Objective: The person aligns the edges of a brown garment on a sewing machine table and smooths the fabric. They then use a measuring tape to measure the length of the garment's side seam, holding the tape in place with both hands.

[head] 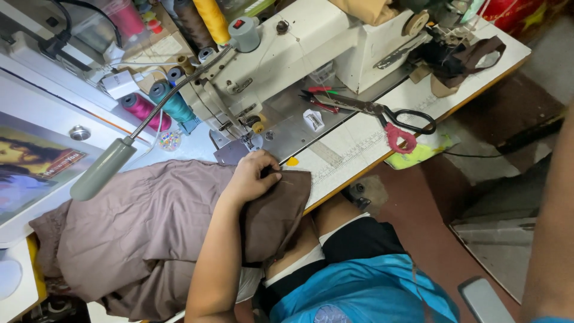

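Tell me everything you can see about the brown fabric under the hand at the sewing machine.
The brown fabric is a soft, matte, wrinkled cloth bunched on the white table before the sewing machine. Its bulk lies at the left and hangs over the table's near edge. A darker brown folded piece lies at its right end and drapes toward the person's lap. The left hand presses on it near the needle; the forearm lies across it.
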